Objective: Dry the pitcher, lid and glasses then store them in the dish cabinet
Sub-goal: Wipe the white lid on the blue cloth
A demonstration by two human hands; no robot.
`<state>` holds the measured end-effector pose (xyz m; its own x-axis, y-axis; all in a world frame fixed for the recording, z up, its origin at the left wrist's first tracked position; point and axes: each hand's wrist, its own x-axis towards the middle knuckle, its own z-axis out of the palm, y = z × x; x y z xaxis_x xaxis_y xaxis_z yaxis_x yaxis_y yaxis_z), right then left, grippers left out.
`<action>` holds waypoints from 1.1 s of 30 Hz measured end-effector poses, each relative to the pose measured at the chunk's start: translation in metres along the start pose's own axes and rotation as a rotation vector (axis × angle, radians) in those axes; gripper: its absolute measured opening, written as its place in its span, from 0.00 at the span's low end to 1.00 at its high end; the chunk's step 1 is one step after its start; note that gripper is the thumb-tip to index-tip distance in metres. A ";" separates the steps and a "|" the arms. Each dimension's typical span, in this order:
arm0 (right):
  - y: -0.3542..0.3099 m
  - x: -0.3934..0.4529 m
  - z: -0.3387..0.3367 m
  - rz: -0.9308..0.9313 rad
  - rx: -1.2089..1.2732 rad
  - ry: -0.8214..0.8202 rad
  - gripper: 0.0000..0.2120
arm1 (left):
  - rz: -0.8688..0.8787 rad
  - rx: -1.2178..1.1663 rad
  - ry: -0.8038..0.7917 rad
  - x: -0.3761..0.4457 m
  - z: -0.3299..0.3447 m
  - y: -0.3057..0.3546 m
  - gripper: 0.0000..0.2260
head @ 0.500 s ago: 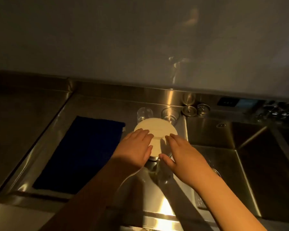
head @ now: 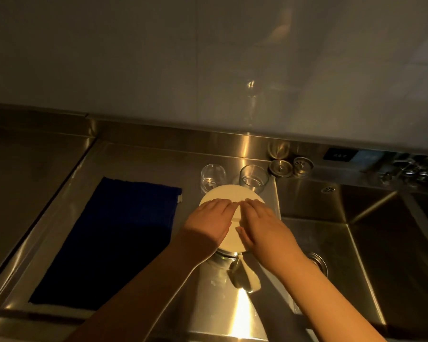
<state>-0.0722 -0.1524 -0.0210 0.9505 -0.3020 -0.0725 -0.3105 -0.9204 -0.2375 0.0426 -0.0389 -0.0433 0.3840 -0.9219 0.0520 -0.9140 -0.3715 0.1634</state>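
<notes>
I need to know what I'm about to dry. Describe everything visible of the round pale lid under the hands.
The round cream-coloured lid is a flat, matte disc that sits level on top of the clear glass pitcher, on the steel counter just in front of two clear drinking glasses. The left hand and right hand rest flat on it, fingers straight, hiding its middle and near edge. Its material cannot be told.

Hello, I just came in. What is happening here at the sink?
A person has both hands, left hand and right hand, flat on a round white lid that sits on a clear pitcher on the steel counter. Two glasses stand behind it. A blue towel lies unused on the left.
</notes>
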 end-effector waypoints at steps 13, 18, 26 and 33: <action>-0.029 0.002 0.011 0.219 -0.021 0.175 0.18 | 0.241 -0.088 0.014 0.010 0.005 -0.023 0.26; -0.039 0.003 0.006 0.293 -0.036 0.234 0.22 | 0.295 -0.137 0.054 0.013 -0.007 -0.028 0.27; -0.063 0.035 -0.008 0.261 -0.072 0.260 0.26 | 0.294 -0.117 0.097 0.019 -0.032 -0.068 0.31; -0.095 0.103 -0.006 0.138 -0.079 0.228 0.29 | 0.184 -0.108 0.085 0.025 -0.042 -0.137 0.33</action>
<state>0.0556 -0.0973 0.0000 0.8762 -0.4660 0.1234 -0.4451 -0.8804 -0.1638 0.1832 -0.0064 -0.0229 0.2262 -0.9587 0.1723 -0.9518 -0.1800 0.2483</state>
